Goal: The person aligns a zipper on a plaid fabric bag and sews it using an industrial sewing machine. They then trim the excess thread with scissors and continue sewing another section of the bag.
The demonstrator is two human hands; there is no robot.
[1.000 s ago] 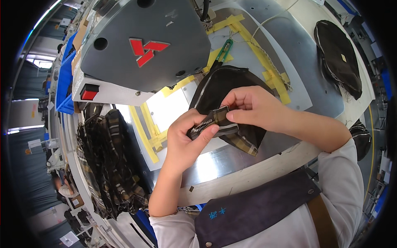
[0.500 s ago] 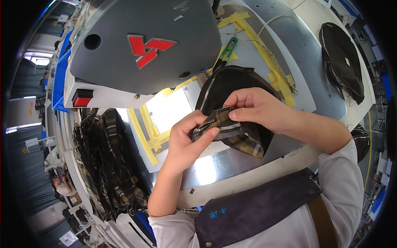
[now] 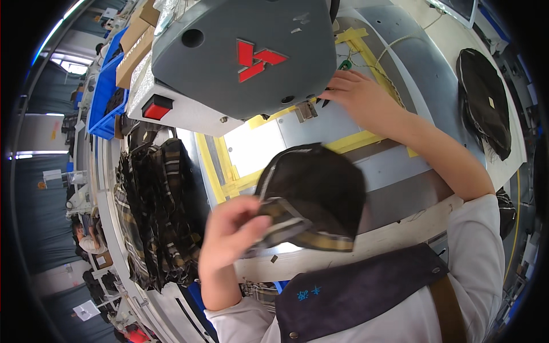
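- The left hand (image 3: 231,235) pinched a dark fabric piece (image 3: 323,180) between thumb and fingers, at the plaid corner on its left side.
- That piece lay across the middle of the view, over the near part of a metal work plate (image 3: 394,174) — whether it rested there or was lifted slightly, I couldn't tell.
- The right hand (image 3: 366,102) reached past it, its fingers over green-handled snips (image 3: 345,65) beside the grey machine head (image 3: 246,57); they hid most of the tool, so I couldn't tell whether they had closed on it.
- Yellow tape (image 3: 360,141) ran along the plate behind the piece.
- Plaid cloth (image 3: 154,211) hung in a heap to the left — a rounded dark piece (image 3: 485,106) lay at far right.
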